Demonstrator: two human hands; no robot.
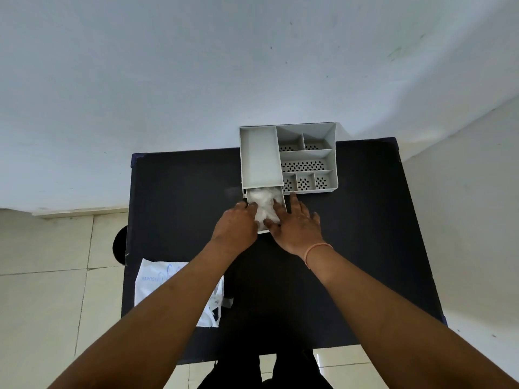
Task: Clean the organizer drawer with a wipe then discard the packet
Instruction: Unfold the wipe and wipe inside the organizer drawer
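A grey plastic organizer point(261, 158) with several perforated compartments stands at the far middle of the black table point(179, 209). Its drawer point(283, 200) is pulled out toward me. A crumpled white wipe point(262, 204) lies inside the drawer. My left hand point(238, 226) grips the drawer's left front corner, fingers on its edge. My right hand point(297, 224) has its thumb and first fingers on the wipe, while the other fingers spread over the drawer's right side. The torn white packet point(157, 282) lies flat at the table's near left, partly under my left forearm.
A white wall rises right behind the table and organizer. Pale floor tiles point(42, 304) show on the left and below the table's near edge. A round dark object point(120, 245) sticks out past the table's left edge.
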